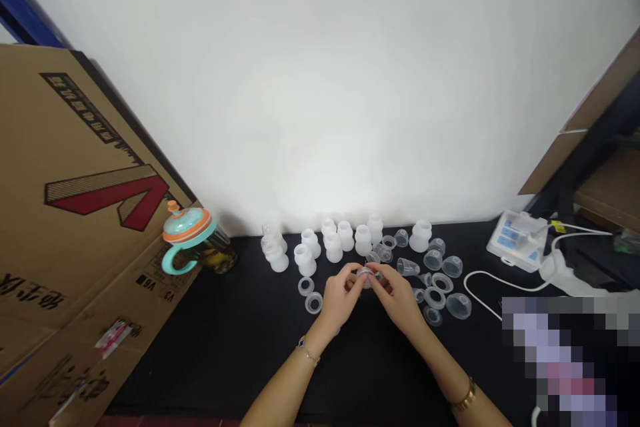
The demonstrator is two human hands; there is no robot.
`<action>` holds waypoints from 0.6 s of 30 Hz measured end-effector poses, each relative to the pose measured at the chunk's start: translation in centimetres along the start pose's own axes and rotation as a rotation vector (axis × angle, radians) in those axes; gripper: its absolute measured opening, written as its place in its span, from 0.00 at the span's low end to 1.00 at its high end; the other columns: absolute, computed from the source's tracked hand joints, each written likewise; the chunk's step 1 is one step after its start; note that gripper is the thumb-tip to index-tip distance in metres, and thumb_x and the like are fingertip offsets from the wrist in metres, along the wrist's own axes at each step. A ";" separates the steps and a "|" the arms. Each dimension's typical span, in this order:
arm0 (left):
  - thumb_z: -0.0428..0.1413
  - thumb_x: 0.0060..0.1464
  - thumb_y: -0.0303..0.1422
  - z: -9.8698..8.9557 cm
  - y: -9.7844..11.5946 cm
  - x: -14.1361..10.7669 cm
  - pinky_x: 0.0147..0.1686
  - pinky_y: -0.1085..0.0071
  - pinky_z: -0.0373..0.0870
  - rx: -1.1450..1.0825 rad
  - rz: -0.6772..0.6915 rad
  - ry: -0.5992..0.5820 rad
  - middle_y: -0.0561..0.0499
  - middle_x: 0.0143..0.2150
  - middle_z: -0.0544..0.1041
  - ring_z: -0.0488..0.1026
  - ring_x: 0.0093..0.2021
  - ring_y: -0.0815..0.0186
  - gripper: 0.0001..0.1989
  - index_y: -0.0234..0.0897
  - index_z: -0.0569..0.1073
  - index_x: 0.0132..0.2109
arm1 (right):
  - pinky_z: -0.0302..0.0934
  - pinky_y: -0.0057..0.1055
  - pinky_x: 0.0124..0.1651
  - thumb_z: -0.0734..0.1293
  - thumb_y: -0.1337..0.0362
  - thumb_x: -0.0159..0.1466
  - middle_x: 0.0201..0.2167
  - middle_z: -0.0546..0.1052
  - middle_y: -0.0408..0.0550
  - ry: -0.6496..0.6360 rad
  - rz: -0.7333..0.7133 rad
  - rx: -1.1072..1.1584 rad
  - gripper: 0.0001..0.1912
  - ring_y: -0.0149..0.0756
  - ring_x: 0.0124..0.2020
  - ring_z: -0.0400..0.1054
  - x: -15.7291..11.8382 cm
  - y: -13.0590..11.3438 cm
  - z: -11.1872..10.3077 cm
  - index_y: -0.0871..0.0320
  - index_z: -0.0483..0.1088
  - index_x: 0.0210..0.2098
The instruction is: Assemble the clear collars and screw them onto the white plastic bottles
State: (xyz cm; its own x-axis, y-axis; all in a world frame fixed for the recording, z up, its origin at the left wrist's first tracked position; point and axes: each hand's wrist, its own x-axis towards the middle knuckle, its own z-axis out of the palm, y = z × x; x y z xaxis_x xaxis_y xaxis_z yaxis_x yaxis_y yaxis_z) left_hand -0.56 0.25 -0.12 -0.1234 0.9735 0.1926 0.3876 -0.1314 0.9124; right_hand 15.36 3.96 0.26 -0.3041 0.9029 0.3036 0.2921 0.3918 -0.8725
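My left hand point(342, 293) and my right hand point(400, 297) meet above the black table, thumbs and forefingers pinching one small translucent ring-like piece point(366, 273). Its lower part is partly covered by the fingers. Two clear rings point(314, 303) lie just left of my left hand. Close to my right hand are a clear cone-shaped cup point(409, 267), another ring point(435, 297) and a clear domed cap point(459, 305). Behind the hands stand several white waisted bottles point(345, 235), open at the top. At the left, one bottle point(276, 257) carries a clear top.
A teal-lidded jug point(200, 240) with dark contents stands left, beside a large cardboard box point(90, 213). At right lie a white power strip box point(516, 239) and a looping white cable point(505, 279). A white wall point(340, 80) backs the black table point(225, 347).
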 end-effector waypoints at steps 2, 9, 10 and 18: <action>0.53 0.64 0.49 0.0 0.2 -0.1 0.27 0.73 0.68 -0.025 -0.008 -0.007 0.53 0.27 0.78 0.75 0.25 0.66 0.20 0.38 0.76 0.49 | 0.67 0.31 0.28 0.63 0.52 0.67 0.43 0.81 0.53 -0.002 0.023 0.002 0.20 0.38 0.30 0.73 0.0 0.2 0.0 0.56 0.76 0.50; 0.54 0.63 0.47 0.1 0.2 -0.1 0.30 0.73 0.71 -0.112 0.008 -0.004 0.51 0.33 0.82 0.77 0.29 0.66 0.18 0.38 0.75 0.48 | 0.68 0.31 0.29 0.63 0.51 0.67 0.40 0.82 0.53 -0.033 0.045 -0.009 0.19 0.41 0.32 0.75 0.1 0.7 0.0 0.56 0.77 0.46; 0.54 0.63 0.47 0.1 0.2 -0.1 0.30 0.73 0.71 -0.119 0.011 -0.003 0.51 0.33 0.81 0.77 0.28 0.66 0.17 0.38 0.75 0.48 | 0.68 0.32 0.29 0.63 0.50 0.67 0.38 0.82 0.53 -0.033 0.045 -0.008 0.19 0.41 0.32 0.75 0.1 0.8 0.0 0.56 0.77 0.46; 0.54 0.63 0.48 -0.1 0.3 -0.1 0.27 0.74 0.70 -0.118 0.001 -0.015 0.52 0.30 0.80 0.76 0.26 0.67 0.18 0.38 0.75 0.47 | 0.68 0.33 0.29 0.63 0.47 0.68 0.36 0.82 0.53 -0.040 0.024 -0.010 0.21 0.42 0.31 0.75 0.0 1.0 0.1 0.57 0.77 0.45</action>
State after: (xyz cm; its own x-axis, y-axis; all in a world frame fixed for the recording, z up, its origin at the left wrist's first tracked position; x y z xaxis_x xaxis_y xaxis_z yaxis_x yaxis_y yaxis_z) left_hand -0.50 0.11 0.15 -0.1088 0.9759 0.1893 0.2772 -0.1531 0.9485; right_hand 15.52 4.36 -0.64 -0.3333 0.9043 0.2669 0.3084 0.3721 -0.8755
